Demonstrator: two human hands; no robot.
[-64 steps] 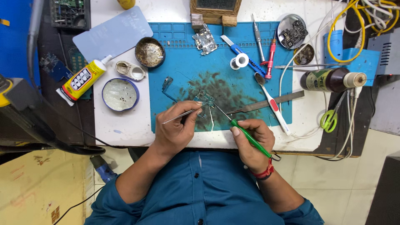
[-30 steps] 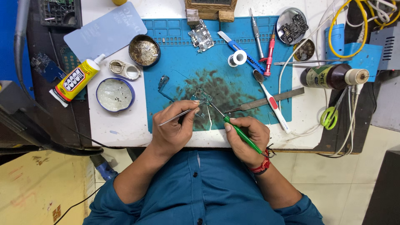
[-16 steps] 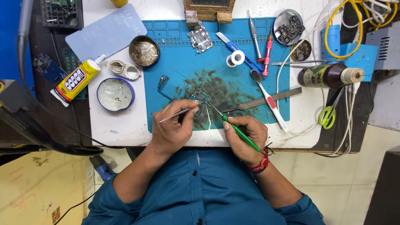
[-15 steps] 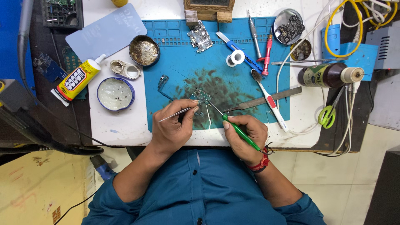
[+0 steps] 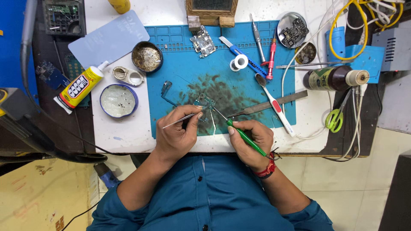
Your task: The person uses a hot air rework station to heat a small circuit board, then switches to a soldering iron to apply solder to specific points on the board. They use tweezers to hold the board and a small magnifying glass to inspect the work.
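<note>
My left hand grips thin metal tweezers, their tips at a small circuit board lying on the stained blue work mat. In my right hand is a green-handled soldering iron, held like a pen with its metal tip angled up-left to the same board. Both hands rest at the mat's near edge.
On the mat lie another small board, a solder spool, a blue knife, screwdrivers and a toothbrush. Left of it are a glue tube, a round tin and a brass-wool pot. A dark bottle and green scissors lie right.
Both hands hold almost still over the small board; only slight shifts of the tweezers and iron tip, and the view has drifted a little.
</note>
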